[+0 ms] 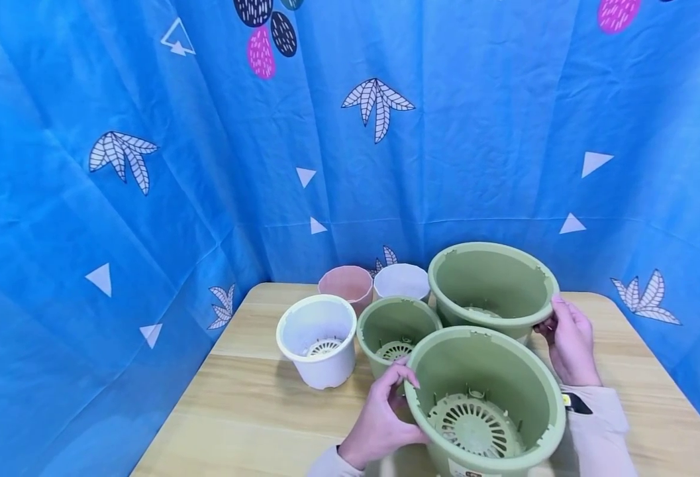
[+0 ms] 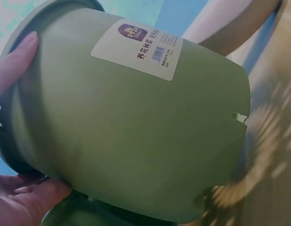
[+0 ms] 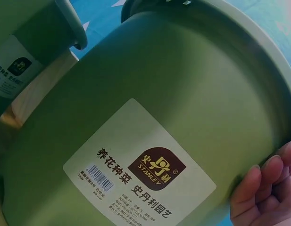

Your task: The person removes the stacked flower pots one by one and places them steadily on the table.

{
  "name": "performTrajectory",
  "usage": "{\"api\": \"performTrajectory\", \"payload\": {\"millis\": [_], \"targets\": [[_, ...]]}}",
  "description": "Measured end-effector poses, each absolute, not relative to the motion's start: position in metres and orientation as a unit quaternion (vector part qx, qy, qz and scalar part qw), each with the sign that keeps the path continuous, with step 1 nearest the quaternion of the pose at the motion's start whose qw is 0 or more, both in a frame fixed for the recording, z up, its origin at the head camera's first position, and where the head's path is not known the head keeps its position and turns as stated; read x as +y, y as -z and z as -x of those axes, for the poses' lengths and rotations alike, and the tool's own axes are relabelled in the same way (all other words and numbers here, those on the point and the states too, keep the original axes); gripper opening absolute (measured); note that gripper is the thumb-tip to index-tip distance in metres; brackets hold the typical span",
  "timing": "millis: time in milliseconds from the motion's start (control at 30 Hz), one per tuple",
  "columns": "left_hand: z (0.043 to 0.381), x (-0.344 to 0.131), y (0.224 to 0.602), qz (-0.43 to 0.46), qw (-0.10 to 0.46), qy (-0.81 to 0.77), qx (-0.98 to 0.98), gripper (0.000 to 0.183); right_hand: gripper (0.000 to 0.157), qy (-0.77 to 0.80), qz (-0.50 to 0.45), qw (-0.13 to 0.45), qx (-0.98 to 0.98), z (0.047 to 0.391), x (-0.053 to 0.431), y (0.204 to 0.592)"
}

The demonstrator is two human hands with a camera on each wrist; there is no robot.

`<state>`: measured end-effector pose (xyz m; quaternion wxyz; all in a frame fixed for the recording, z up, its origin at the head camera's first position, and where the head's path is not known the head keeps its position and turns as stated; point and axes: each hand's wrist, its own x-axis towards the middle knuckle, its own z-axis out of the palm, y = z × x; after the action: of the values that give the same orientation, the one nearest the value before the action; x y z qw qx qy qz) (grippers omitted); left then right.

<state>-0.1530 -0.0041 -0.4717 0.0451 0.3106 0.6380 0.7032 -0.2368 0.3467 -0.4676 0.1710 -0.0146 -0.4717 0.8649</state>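
In the head view my left hand grips the left rim of a large green flowerpot at the front. Slots pierce its bottom, and the left wrist view shows a paper label on its side. Light through the slots falls on the wood beside its base. My right hand holds the right rim of another large green flowerpot, just behind the first. Its label faces the right wrist camera. A smaller green flowerpot stands to the left of both.
A white flowerpot stands at the left of the group. Behind are a pink pot and a second white pot. All are on a wooden table, with a blue patterned curtain round its back and sides.
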Motion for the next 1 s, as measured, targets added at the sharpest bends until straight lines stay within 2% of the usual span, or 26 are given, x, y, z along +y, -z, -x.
{"api": "performTrajectory", "payload": {"millis": [633, 1000], "targets": [[0.154, 0.016, 0.486, -0.304, -0.042, -0.661, 0.684, 0.059, 0.023, -0.868, -0.002, 0.164, -0.469, 0.238, 0.347, 0.471], [0.149, 0.017, 0.489, -0.277, -0.048, -0.618, 0.734, 0.061, 0.022, -0.865, -0.038, 0.144, -0.479, 0.237, 0.352, 0.473]]}}
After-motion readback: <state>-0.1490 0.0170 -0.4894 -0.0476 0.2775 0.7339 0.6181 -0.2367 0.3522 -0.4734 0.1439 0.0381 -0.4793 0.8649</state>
